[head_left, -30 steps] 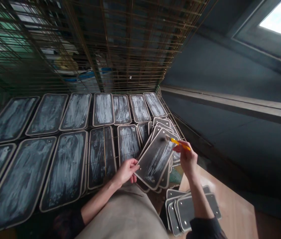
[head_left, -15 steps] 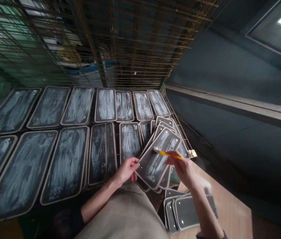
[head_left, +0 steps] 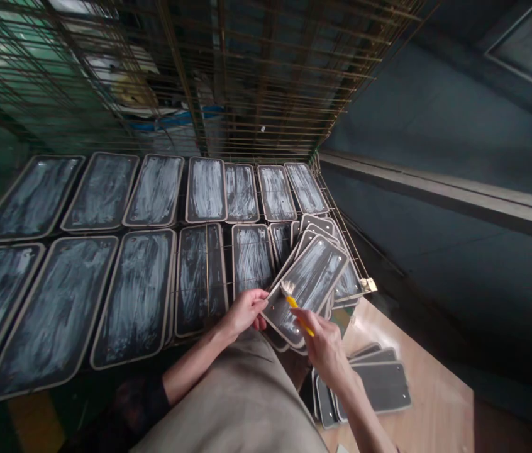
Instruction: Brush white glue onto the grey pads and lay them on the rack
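Observation:
My right hand [head_left: 325,343] is closed round the yellow handle of a paintbrush [head_left: 297,309]. The pale bristles rest on the left part of a dark rectangular panel [head_left: 310,286] with a light border and rounded corners. White streaks run along this panel's face. At its near left edge, my left hand [head_left: 246,313] pinches the panel between thumb and fingers. It lies tilted on a fanned stack of similar panels [head_left: 319,221]. Small shiny studs show near its corners.
Rows of white-streaked panels [head_left: 138,292] lie on a wire rack [head_left: 358,267]. Wire shelves [head_left: 266,75] rise behind them. On a wooden board [head_left: 436,384] at lower right sits a pile of unstreaked dark panels [head_left: 382,385]. A grey-blue wall [head_left: 436,119] stands at right.
The brush has moved toward the panel's left part and its handle now slants down toward me. My right hand has come lower and left. My left hand still grips the edge.

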Motion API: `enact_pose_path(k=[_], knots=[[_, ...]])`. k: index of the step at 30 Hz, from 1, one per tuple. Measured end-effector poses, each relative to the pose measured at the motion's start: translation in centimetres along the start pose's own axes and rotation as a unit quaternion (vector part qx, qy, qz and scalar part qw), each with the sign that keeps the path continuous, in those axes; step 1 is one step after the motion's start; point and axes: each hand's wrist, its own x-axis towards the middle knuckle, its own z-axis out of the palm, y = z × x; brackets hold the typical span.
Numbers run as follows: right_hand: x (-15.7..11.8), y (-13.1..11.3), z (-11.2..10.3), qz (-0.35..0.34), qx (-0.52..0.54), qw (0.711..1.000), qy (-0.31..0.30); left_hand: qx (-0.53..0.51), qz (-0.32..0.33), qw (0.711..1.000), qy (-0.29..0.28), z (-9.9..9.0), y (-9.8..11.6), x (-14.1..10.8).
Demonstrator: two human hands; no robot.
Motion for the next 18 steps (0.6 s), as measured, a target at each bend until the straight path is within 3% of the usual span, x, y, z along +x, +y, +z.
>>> enact_pose_path(k=[4,8,13,18], knots=[[-2.5,-1.8,0.7,0.064,0.126,0.990,-0.006,0.010,-0.002,1.000,-0.005,0.0,0.0,0.0],[-3.5,-1.5,1.0,0.146,0.288,0.946,0.027,0.009,-0.004,1.000,-0.005,-0.1,0.0,-0.2],[-1.7,2.2,0.1,0.232,0.424,0.866,0.133,0.030,0.012,0.999,-0.007,-0.2,-0.2,-0.1],[2.6,6.4,-1.9,0.186,0.374,0.867,0.273,0.054,0.022,0.998,-0.003,-0.2,-0.2,0.1]])
